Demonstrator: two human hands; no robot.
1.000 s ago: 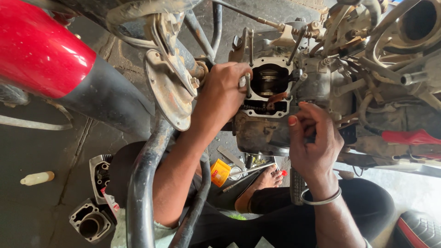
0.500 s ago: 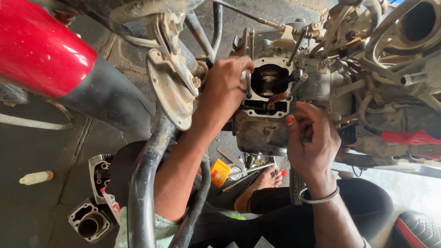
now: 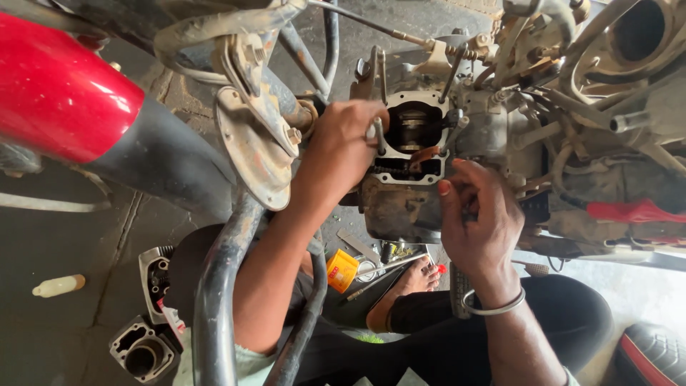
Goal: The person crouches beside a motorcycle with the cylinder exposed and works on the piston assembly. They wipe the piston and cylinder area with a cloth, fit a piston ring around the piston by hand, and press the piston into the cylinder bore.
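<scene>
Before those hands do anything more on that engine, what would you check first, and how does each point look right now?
1. Left hand steady on the engine block: ok, it rests at the opening's left edge.
2. Open bore free of loose parts: cannot tell, too dark inside.
3. Right hand grip: cannot tell, fingers curl and hide whatever is between them.
4. Tools in reach: ok, they lie on the floor beside the yellow container.
5. Bare foot clear of tools: not ok, it sits among them.

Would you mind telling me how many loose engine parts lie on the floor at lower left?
2: a finned cylinder head beside the frame tube, and a cylinder block just below it. Others may be hidden.
</scene>
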